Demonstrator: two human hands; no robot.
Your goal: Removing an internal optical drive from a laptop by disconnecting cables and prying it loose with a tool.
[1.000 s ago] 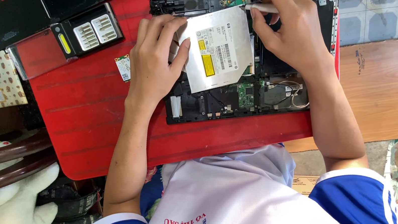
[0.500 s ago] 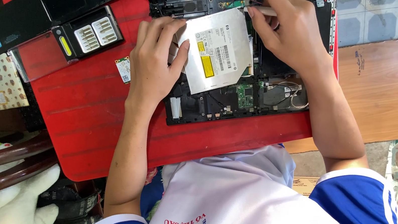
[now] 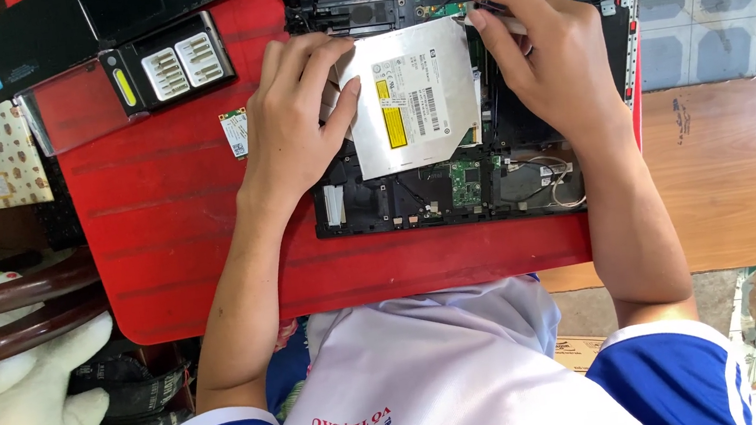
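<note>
Left hand: my left hand (image 3: 300, 121) lies flat, fingers spread, on the 9 o'clock edge of the flat silver metal optical drive (image 3: 412, 98); the thumb presses its side, so it steadies rather than grips.
Right hand: my right hand (image 3: 551, 57) curls over the drive's 2 o'clock corner, fingertips (image 3: 481, 17) pinching at its top edge; what sits beneath them I cannot tell.
Drive: it rests tilted on the opened black laptop chassis (image 3: 452, 189), its labelled face up.
Laptop: its bared green circuit board (image 3: 465, 181) shows at 6 o'clock of the drive.
Table: the red tabletop (image 3: 167, 219) carries the laptop.
Around: a black case of silver screwdriver bits (image 3: 168, 70) lies at 10 o'clock of my left hand; a small green wireless card (image 3: 236, 132) is just beside that wrist, at 9 o'clock.
</note>
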